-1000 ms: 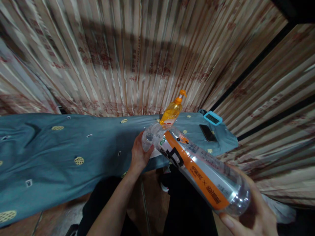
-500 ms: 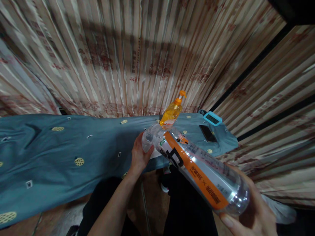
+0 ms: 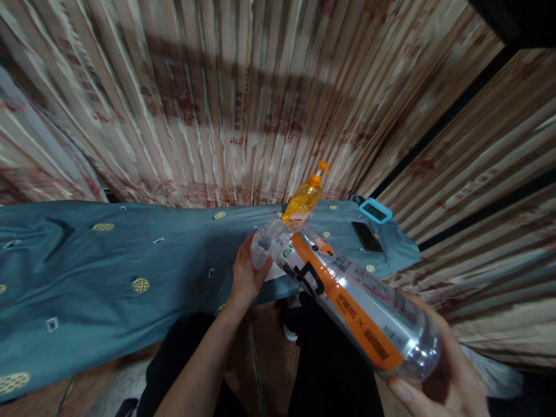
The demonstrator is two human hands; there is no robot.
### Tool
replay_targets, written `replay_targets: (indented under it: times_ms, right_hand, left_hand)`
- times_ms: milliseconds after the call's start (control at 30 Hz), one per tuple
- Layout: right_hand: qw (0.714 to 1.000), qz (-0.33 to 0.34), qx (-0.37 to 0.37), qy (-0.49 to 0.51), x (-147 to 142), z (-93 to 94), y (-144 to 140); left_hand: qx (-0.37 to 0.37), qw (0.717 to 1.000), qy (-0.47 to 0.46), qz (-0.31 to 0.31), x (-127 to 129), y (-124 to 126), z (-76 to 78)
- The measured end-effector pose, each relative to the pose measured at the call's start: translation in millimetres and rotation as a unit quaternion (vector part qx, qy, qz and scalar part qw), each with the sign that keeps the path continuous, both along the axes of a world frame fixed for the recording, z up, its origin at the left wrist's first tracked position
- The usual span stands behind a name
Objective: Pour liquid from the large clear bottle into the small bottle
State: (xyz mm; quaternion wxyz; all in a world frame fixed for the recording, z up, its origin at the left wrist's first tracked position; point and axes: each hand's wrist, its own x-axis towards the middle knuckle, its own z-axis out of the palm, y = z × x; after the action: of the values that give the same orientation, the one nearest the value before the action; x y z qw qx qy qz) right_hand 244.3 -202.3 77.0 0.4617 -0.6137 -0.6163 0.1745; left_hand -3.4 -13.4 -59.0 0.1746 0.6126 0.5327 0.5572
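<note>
our right hand (image 3: 438,382) at 5 o'clock cups the base of the big clear bottle (image 3: 347,301), left hand (image 3: 245,272) closed round its neck end. bottle tilted, looks near empty; slick plastic could slip or knock the orange pump bottle (image 3: 304,200) at 1 o'clock, part-full of amber liquid.

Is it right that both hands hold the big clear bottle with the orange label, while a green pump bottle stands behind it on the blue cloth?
Not quite: the pump bottle is orange, not green, as the head view shows. The rest stands: the left hand grips the neck end of the clear bottle, the right hand its base, and the pump bottle stands on the blue cloth.
</note>
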Motion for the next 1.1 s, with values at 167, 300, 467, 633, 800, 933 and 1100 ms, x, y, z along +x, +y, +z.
replay_targets:
  times_ms: [167, 300, 467, 633, 800, 933, 1100]
  right_hand:
    - [0.997, -0.059, 0.008, 0.055, -12, 4.8, 0]
    - [0.996, -0.069, 0.002, 0.048, -17, 6.8, 1]
    - [0.998, -0.052, 0.011, 0.026, -6, 4.4, 3]
    - [0.999, 0.018, 0.034, -0.014, 5, -1.5, 4]
    - [0.996, 0.039, 0.027, -0.074, 19, -4.1, 3]
    - [0.983, 0.056, 0.049, -0.17, 30, -1.8, 5]
    - [0.991, 0.042, 0.028, -0.124, 22, -5.6, 1]
  left_hand:
    - [0.005, 1.0, 0.002, 0.004, 0, 0, -1.6]
    - [0.003, 1.0, -0.004, 0.004, 1, 0, -1.6]
    - [0.004, 1.0, 0.003, 0.01, 1, 1, -2.2]
    - [0.006, 1.0, 0.005, 0.012, 1, 1, -3.2]
    - [0.019, 1.0, 0.008, 0.011, 1, 1, -3.9]
    - [0.017, 1.0, 0.005, 0.005, 0, 1, -4.2]
    - [-0.002, 1.0, -0.014, 0.004, 0, 0, -4.8]
